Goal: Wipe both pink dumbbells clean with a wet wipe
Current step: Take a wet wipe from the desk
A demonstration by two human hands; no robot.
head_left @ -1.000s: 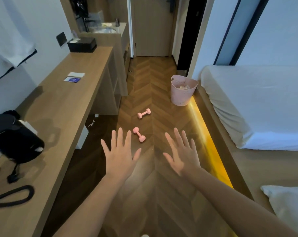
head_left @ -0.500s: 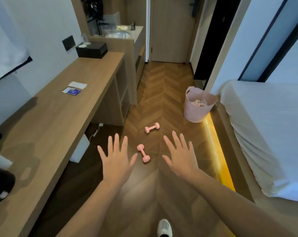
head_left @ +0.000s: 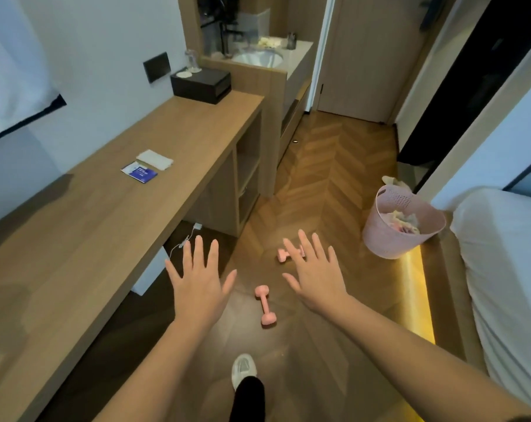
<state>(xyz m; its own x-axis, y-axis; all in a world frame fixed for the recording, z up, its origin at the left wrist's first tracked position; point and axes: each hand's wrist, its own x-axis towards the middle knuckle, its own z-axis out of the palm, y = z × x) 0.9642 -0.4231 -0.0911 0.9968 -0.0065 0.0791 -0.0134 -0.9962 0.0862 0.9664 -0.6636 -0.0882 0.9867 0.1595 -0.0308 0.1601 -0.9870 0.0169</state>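
Two small pink dumbbells lie on the wooden floor. The nearer dumbbell (head_left: 266,304) lies between my hands in the view. The farther dumbbell (head_left: 283,254) is partly hidden behind my right fingers. My left hand (head_left: 199,282) and my right hand (head_left: 315,275) are stretched out in the air with fingers spread, holding nothing. A white wet wipe (head_left: 154,159) and a blue sachet (head_left: 139,171) lie on the long wooden desk (head_left: 90,226) at the left.
A pink basket (head_left: 400,226) with rubbish stands by the bed (head_left: 507,254) on the right. A black tissue box (head_left: 200,85) sits at the desk's far end, before a sink counter (head_left: 262,58). My white shoe (head_left: 243,369) is on the floor below.
I have walked forward: the dumbbells, basket and desk items are closer and lower in view. Both hands stay raised and spread. My shoe has come into view.
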